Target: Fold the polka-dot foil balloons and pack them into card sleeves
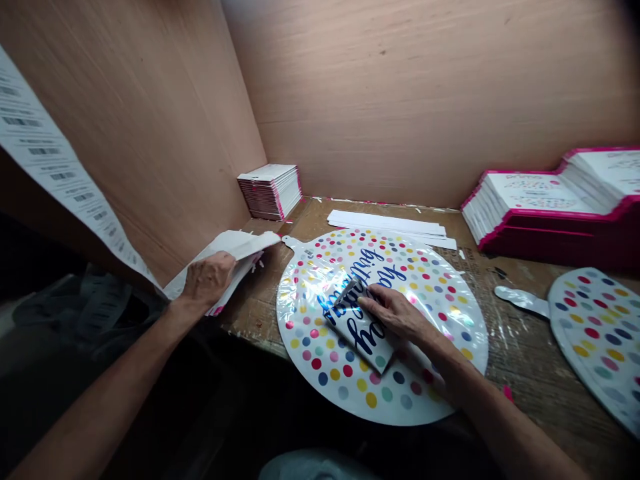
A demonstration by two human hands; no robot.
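Observation:
My left hand (210, 277) is closed at the left edge of the table, gripping a white paper sheet (257, 245). More white sheets lie under it, with a bit of pink at the lower edge. A round flat foil balloon (320, 383) with coloured dots and dark "happy birthday" lettering lies in front of me, partly past the table's front edge. Over its middle, my right hand (390, 308) pinches a flat, grey, shiny-edged piece (347, 292). My fingers and the glare hide its exact kind.
Pink-edged white cards stand stacked in the back corner (270, 193) and in a larger pile (540, 193) at right. White paper strips (385, 223) lie behind the balloon. Another dotted balloon (595, 333) lies right. A barcode label strip (75, 177) hangs left. Cardboard walls (425, 100) enclose the table.

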